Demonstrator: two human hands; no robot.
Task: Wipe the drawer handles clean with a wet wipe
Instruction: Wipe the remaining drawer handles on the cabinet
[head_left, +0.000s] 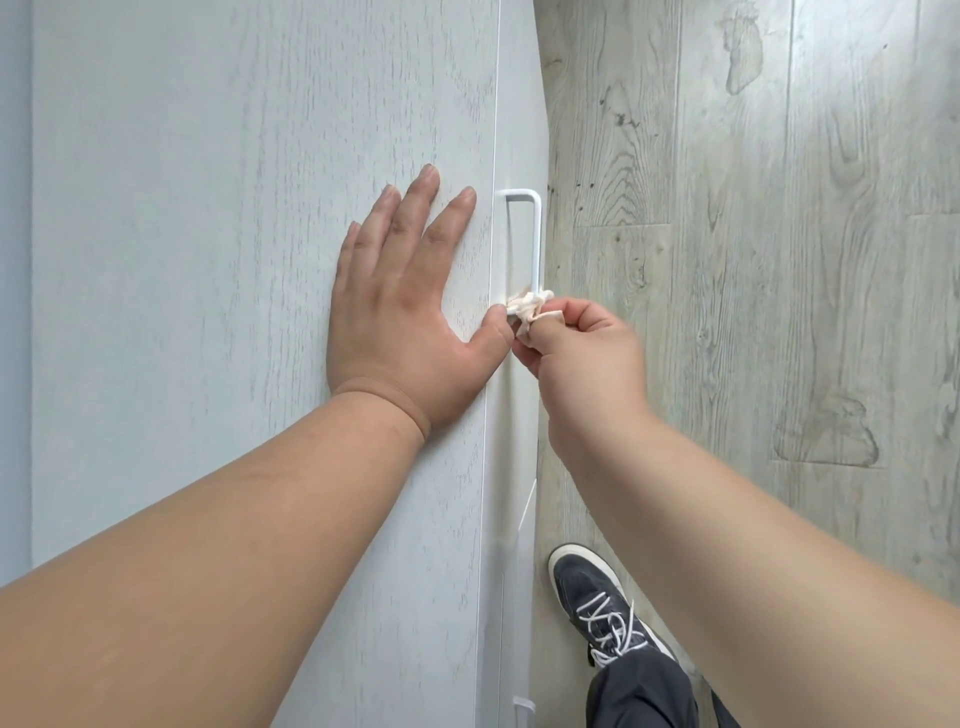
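At five o'clock, nearest you, your dark sneaker (597, 597) with white laces stands on the wood-grain floor (779, 260), close to the base of the white drawer unit (260, 156). Toward the centre, your left hand (400, 312) lies flat on the unit's top, fingers straight and spread, thumb reaching to the front edge. Just right of it your right hand (576, 353) pinches the crumpled wet wipe (527, 306) and has it wrapped around the near end of the white bar handle (535, 239). The rest of that bar, running toward twelve o'clock, is bare of the wipe, so I judge most of this handle not yet covered. Another handle (522, 709) peeks in at six o'clock, untouched for now. You have free floor at three o'clock for your elbow; the tight spot is the narrow gap between bar and drawer front.
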